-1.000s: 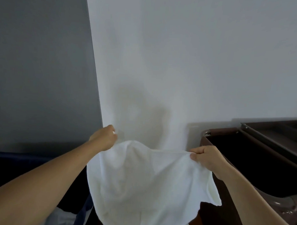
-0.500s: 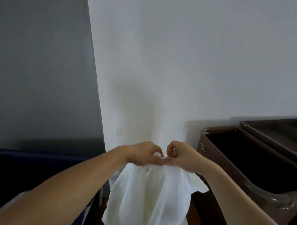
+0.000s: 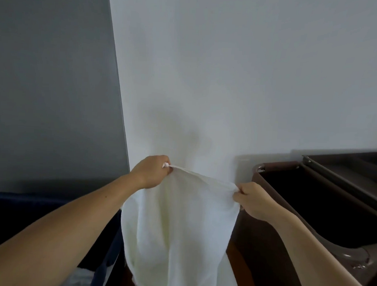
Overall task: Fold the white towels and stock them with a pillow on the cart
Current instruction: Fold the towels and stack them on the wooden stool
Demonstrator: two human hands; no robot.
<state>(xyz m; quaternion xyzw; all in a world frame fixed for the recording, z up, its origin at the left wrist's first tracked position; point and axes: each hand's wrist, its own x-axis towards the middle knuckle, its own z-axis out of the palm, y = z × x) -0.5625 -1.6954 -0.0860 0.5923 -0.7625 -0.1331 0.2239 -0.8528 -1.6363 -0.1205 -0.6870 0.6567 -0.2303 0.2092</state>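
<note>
Brown cart point(image 3: 309, 211), dark open bin

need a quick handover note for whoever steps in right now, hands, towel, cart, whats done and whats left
Left hand: pinches one top corner of the white towel.
Right hand: pinches the other top corner, lower than the left.
The towel hangs in the air between the hands, in front of the white wall, its lower end out of frame.
The brown cart stands to the right; the bin in view looks dark, with no towel seen inside.
Done: the towel is picked up and held by its top edge.
Left: fold it, place it on the cart, handle the other towels and the pillow, none in view.
</note>
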